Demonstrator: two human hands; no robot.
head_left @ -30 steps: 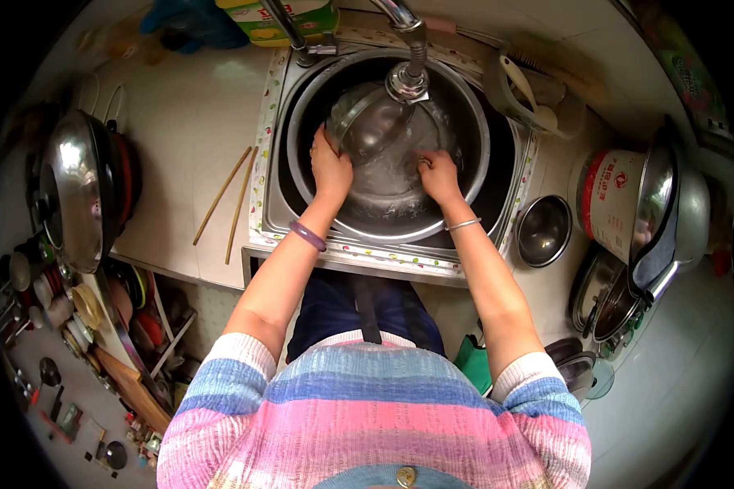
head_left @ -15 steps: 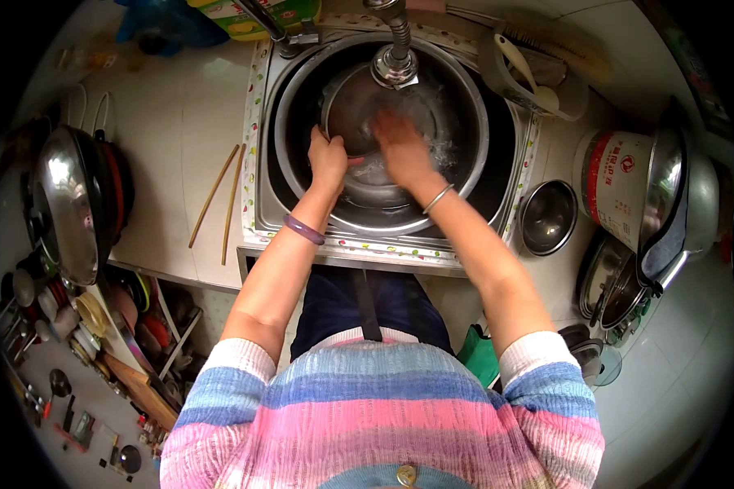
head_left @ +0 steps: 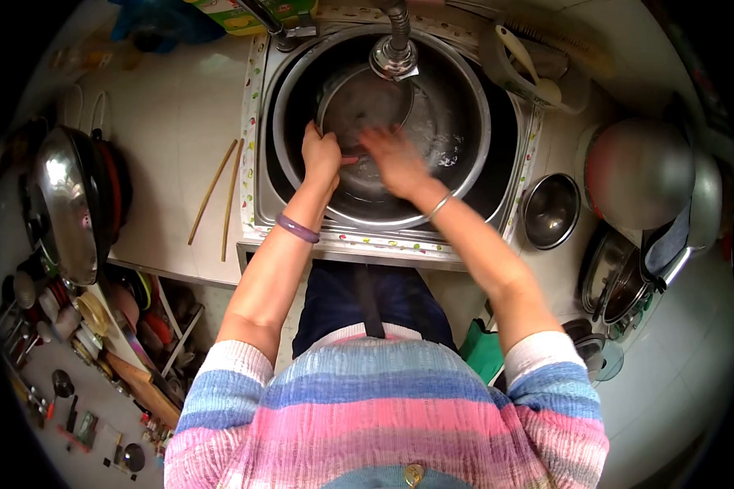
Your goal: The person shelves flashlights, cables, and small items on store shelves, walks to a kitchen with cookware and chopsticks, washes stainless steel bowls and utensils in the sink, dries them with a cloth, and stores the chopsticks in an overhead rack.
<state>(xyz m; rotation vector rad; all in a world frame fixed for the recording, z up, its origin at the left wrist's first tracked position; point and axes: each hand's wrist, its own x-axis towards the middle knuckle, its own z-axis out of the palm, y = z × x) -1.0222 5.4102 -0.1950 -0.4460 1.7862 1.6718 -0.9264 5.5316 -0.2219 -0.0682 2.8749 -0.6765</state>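
A large metal basin [head_left: 483,122] sits in the sink [head_left: 263,200], with water in it. Inside, toward its far left, is a smaller metal bowl [head_left: 367,98]. My left hand [head_left: 321,155] is closed on the near left rim of that bowl, thumb pointing right. Fingers stretched out, my right hand [head_left: 394,163] is over the bowl's near edge, slightly blurred and holding nothing I can see. Whether its fingertips touch the bowl is unclear. The tap head [head_left: 394,57] hangs over the far part of the basin.
Two wooden chopsticks [head_left: 220,200] lie left of the sink. A small metal bowl [head_left: 551,211] stands to the right. Behind it is a plastic basket [head_left: 575,90] with a light-colored spoon [head_left: 518,53]. A rounded metal piece [head_left: 640,175] is at far right, and a lidded pan [head_left: 73,204] at left.
The smaller bowl has shifted away and slightly left within the basin. My right hand has moved nearer to me. At right, the rounded metal piece has tipped over the red-and-white container.
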